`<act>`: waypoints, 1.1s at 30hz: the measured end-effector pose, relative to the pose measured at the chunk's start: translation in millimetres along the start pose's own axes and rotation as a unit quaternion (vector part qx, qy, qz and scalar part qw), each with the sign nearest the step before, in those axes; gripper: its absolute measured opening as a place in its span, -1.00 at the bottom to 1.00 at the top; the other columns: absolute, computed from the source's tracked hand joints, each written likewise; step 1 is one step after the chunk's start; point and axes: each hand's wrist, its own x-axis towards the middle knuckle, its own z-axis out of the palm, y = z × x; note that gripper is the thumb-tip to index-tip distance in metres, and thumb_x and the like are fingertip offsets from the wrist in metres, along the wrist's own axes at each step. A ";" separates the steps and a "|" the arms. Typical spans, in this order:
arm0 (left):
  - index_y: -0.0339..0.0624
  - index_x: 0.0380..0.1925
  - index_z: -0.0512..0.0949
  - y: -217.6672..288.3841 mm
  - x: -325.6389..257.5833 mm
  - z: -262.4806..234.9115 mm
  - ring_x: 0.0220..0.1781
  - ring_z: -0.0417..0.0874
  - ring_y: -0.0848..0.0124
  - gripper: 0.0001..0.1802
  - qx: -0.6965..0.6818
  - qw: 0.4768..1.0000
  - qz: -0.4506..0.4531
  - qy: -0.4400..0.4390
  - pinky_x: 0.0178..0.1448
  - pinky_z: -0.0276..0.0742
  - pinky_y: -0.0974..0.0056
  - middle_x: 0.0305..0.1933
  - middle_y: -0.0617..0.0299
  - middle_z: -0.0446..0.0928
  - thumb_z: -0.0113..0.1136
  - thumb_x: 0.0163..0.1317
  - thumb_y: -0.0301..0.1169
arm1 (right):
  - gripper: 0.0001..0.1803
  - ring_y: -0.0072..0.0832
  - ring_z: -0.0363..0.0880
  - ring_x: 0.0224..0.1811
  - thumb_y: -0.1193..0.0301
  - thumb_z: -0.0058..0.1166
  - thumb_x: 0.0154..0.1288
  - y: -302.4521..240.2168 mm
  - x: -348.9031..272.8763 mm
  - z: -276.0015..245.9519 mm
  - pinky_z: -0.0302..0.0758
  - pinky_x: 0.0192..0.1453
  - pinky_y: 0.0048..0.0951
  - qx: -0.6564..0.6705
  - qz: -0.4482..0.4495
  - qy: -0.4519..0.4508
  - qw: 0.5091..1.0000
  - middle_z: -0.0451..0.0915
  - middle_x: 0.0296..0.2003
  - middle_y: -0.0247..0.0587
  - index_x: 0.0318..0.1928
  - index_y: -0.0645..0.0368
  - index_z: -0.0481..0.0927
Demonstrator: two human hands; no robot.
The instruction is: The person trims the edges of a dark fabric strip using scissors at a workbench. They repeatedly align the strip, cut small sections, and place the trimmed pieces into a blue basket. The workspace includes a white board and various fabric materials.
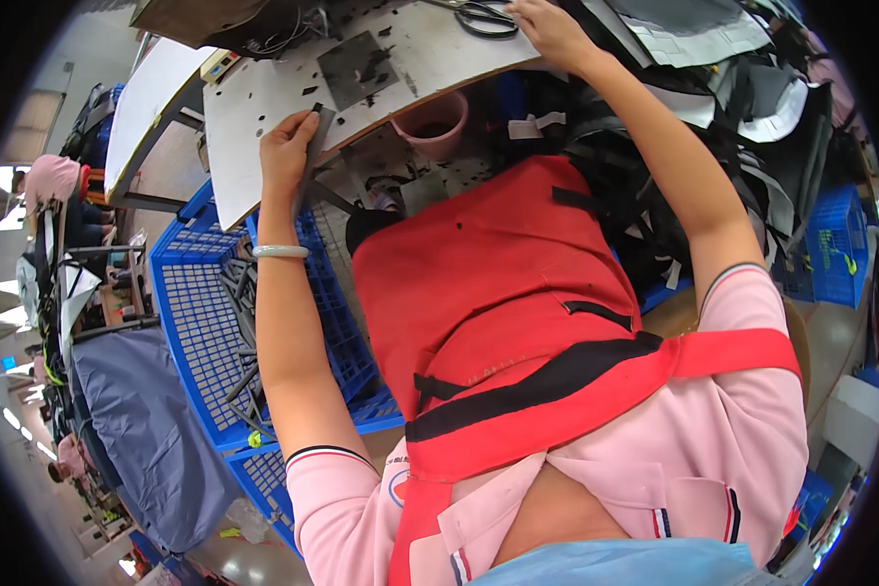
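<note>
At the near edge of the white worktable [234,146]: one grey strip [316,145], narrow and flat, long-sided, with a small black piece at its far end; its lower length hangs past the table edge, beside the wrist.

Left hand [289,151], at the same edge: thumb and curled fingers pinching the strip near its far end; forearm nearly straight, reaching up from the table's near side, a pale bangle [281,251] round the wrist.

Right hand [554,37], over the table's far right part: arm stretched forward, elbow slightly bent, fingers bent and close together beside the black handle loops of a pair of scissors [488,20]; whether they grip the loops cannot be told.

On the table, beyond the strip: one dark square sheet [357,68], lying flat, black scraps scattered about it.

Below the table's near edge: one pink bucket [432,145], open-topped.

At the table's near left: one blue crate [200,313], lattice-walled, holding loose grey pieces [241,293].
</note>
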 end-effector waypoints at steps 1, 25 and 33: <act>-0.32 -0.13 0.67 2.1 -0.2 -0.1 -0.38 0.54 0.63 -0.70 0.006 1.000 0.013 -0.005 -0.27 0.46 0.50 -0.35 0.32 0.64 0.29 0.27 -0.31 | -0.58 0.05 0.56 0.00 0.24 0.15 0.20 16.1 21.5 21.7 0.50 0.05 -0.11 -0.021 0.035 -0.002 0.999 0.59 -0.06 0.18 0.00 0.22 0.55; -0.37 -0.07 0.61 40.2 -67.8 10.1 -0.47 0.58 0.54 -0.72 -0.134 0.988 -0.037 -0.070 -0.41 0.49 0.47 -0.37 0.19 0.64 0.25 0.30 -0.40 | -0.18 -0.30 0.59 -0.09 -0.10 0.35 0.03 -210.5 -81.6 22.7 0.48 0.01 -0.35 0.378 0.106 -0.296 0.871 0.58 -0.21 -0.04 0.10 0.27 0.43; -0.37 -0.09 0.62 51.2 -64.3 14.7 -0.47 0.56 0.56 -0.73 -0.118 0.991 -0.027 -0.062 -0.42 0.47 0.47 -0.37 0.23 0.64 0.26 0.29 -0.40 | -0.63 -0.60 0.50 -0.47 0.21 0.21 0.26 -198.4 -84.9 41.4 0.45 -0.35 -0.49 0.482 0.163 -0.185 0.841 0.60 -0.51 -0.28 -0.14 0.28 0.55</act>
